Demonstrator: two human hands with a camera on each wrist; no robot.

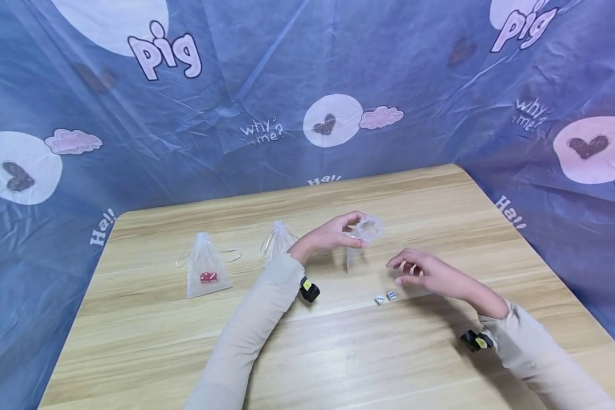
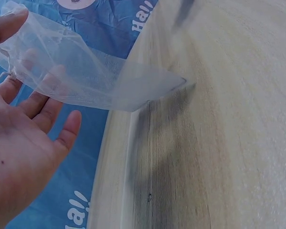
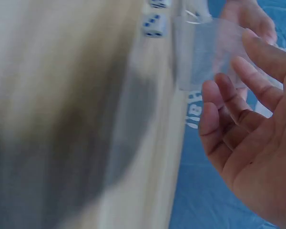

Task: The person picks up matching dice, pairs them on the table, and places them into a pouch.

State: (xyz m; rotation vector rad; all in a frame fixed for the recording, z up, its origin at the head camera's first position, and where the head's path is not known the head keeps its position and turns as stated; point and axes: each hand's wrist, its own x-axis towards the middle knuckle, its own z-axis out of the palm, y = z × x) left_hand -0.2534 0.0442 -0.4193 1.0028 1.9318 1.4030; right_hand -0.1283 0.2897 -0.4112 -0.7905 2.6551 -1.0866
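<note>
My left hand (image 1: pixel 334 232) holds a sheer white organza bag (image 1: pixel 368 229) by its top, between thumb and fingers. In the left wrist view the organza bag (image 2: pixel 100 76) hangs with nothing visible inside, its bottom edge close to the tabletop. My right hand (image 1: pixel 430 272) hovers over the table with loosely bent fingers and nothing in them. Just left of it and nearer me, two white dice, one (image 1: pixel 380 299) beside the other (image 1: pixel 392 295), lie on the wood. The right wrist view shows a white die (image 3: pixel 154 26) with blue pips.
To the left, a drawstring organza bag (image 1: pixel 201 287) with red dice (image 1: pixel 208 277) inside lies on the wooden table (image 1: pixel 133 341). A second closed bag (image 1: pixel 277 242) lies partly behind my left arm. A blue printed cloth (image 1: pixel 225 165) stands around the table's back and sides.
</note>
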